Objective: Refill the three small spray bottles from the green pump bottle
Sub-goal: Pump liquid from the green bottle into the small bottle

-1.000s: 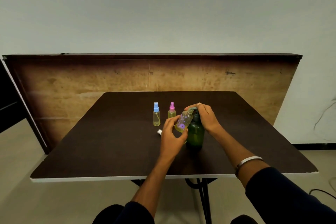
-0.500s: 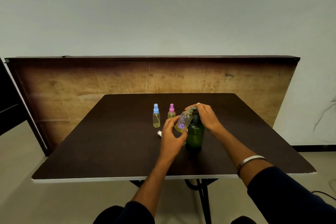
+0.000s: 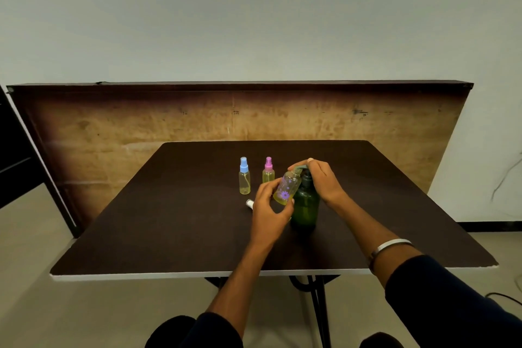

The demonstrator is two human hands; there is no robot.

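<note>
Dark table (image 3: 175, 234) with bottles (image 3: 244, 179)

Dark sleeves (image 3: 452, 305), silver bracelet (image 3: 391, 246)
</note>
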